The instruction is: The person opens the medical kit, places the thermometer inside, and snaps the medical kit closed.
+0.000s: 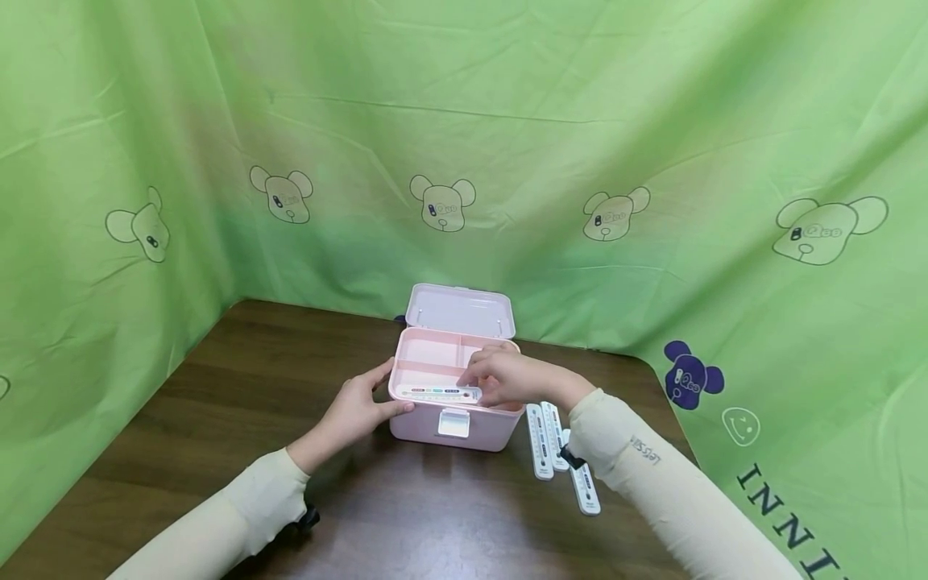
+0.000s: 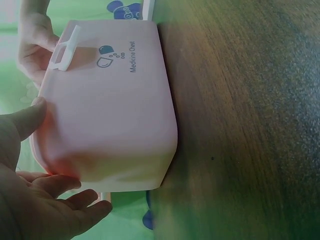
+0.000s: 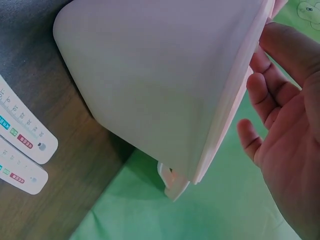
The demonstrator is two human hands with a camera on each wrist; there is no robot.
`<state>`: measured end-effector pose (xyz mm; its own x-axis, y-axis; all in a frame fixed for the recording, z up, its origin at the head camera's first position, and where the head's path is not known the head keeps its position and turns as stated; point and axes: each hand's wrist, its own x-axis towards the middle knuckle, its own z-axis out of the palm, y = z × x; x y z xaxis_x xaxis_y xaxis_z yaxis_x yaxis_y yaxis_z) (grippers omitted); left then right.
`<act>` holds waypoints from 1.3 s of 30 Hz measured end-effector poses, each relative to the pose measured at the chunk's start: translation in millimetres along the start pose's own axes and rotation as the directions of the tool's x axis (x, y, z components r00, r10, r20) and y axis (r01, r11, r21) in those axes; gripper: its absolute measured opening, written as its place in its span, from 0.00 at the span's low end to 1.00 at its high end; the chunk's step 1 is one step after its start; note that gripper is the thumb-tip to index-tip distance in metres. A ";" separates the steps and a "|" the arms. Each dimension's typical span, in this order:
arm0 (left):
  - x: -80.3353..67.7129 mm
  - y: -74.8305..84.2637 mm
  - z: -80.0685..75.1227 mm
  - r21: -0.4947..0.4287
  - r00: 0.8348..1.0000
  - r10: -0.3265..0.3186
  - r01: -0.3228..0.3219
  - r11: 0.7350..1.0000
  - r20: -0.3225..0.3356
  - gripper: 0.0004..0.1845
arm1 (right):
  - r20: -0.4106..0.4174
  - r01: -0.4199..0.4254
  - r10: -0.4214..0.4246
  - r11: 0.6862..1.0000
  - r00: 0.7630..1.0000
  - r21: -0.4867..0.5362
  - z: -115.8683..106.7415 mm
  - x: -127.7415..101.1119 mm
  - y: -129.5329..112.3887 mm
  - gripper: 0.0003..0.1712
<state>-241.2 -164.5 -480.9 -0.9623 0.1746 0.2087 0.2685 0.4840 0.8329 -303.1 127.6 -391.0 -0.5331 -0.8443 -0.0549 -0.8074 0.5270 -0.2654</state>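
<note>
On the left, the person's left hand (image 1: pixel 358 411) is steadying the pink medicine box (image 1: pixel 453 423), thumb lying along its front rim and the other fingers straight against its left end, pressing rather than curling round it. The box is standing in the middle of the dark wooden table (image 1: pixel 217 419), its lid (image 1: pixel 460 310) thrown back and propped upright against the green bear-print cloth (image 1: pixel 464 121). Moving right, the right hand (image 1: pixel 500 377) is reaching over the box's top tray and pinching the end of a white thermometer card (image 1: pixel 441 394), which is lying along the front edge of that tray. I judge this to be the placing step, the card being set into the box; the next move is calling for the fingers to let go cleanly so the strip is lying flat, then a reach to the right. There, 3 more thermometer cards (image 1: pixel 554 447) are lying on the table just beside the box. The card is a narrow white strip bearing a printed scale and small coloured marks.
</note>
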 end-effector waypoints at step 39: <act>2.4 -3.2 3.6 0.010 1.000 0.015 -0.014 1.000 -0.018 0.48 | -0.455 -0.146 0.117 0.989 0.883 -0.029 4.9 -68.3 -1.1 0.14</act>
<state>-244.2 -162.6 -485.0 -0.9589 0.1662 0.2300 0.2827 0.4900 0.8246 -264.5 184.2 -391.7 -0.6803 -0.6392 0.3587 -0.7277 0.6474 -0.2265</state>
